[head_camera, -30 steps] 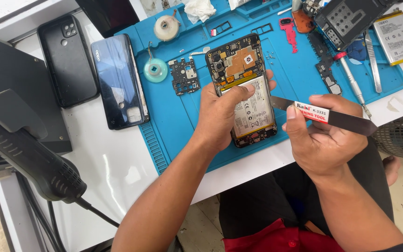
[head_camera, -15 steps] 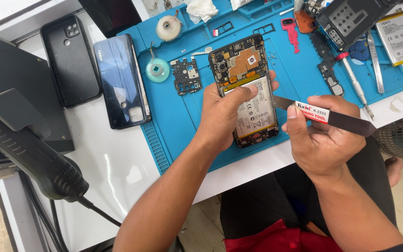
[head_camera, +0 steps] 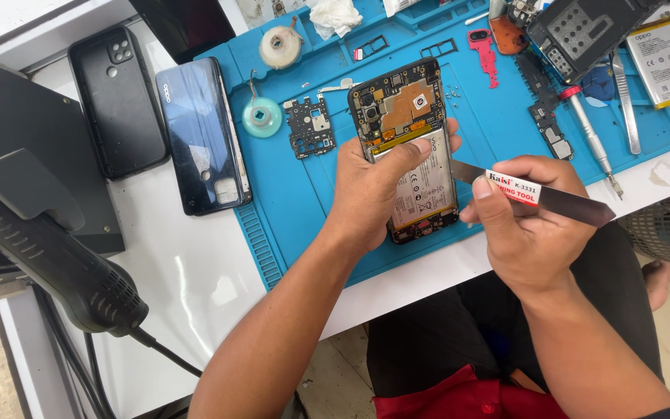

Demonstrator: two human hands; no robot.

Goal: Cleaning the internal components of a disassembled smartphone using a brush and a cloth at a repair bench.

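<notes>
matt blue rubbery mat [head_camera: 498, 116]; thin bare-metal pry blade [head_camera: 540, 195]; glossy back cover [head_camera: 202, 133].

— What carries it all?
— A white table [head_camera: 195, 287], running from the upper left of the frame to the lower middle

— And straight on it?
— A blue work mat [head_camera: 288, 209] fills the upper middle and right. Left of the mat lie a dark blue phone back cover [head_camera: 199, 132] and, further left, a black phone case [head_camera: 116, 101], side by side. At the far left sits a black flat unit [head_camera: 32, 140], with a black heat gun [head_camera: 48, 256] below it, its cable [head_camera: 172, 357] trailing toward the lower edge

— The right end?
— A white-and-yellow battery [head_camera: 667, 60] rests at the upper right corner, just off the mat
</notes>
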